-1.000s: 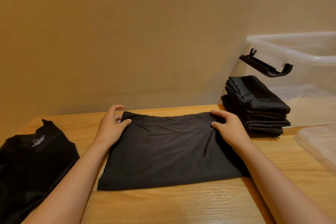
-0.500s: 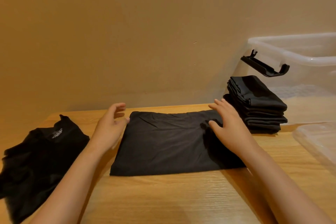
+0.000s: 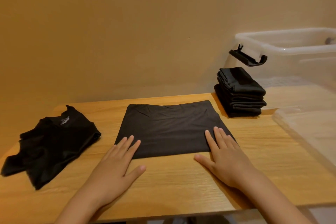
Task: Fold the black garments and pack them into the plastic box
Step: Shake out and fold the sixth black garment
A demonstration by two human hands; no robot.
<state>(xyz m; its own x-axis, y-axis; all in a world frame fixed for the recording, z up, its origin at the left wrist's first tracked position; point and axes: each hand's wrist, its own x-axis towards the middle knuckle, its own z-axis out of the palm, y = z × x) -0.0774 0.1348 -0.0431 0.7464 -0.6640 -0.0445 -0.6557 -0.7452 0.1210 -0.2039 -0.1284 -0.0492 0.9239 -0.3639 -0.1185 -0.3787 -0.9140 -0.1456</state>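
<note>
Garment (image 3: 171,129) lies flat mid-surface, folded to a wide rectangle w/ a few soft wrinkles near the far edge. It's between the loose shirt (image 3: 54,142) on the left and the stack (image 3: 240,94) of folded ones on the right, apart from both. The clear plastic box (image 3: 291,49) stands behind/right of the stack, open on top, nothing black visible inside.

Handling, my guess: thin knit, very light, totally limp, no stiffness. Several layers, so lifted by one corner it'd prob. sag and fall open. May skid a bit on the smooth wood surface (image 3: 181,183). Not fragile; main risk is layers shifting and the fold going crooked.

Where to grab: the two near corners, pinching all layers together, thumb under and fingers on top, then carry the near edge over to the far edge. For the move to the box, better to scoop w/ flat palms under both short sides.

Hands: left hand (image 3: 116,165) is flat, palm down on the wood, fingers (image 3: 130,143) straight, tips resting on the near-left corner. Right hand (image 3: 223,158) mirrors it at the near-right corner, thumb splayed on the wood. Both relaxed, neither grasping anything.
</note>
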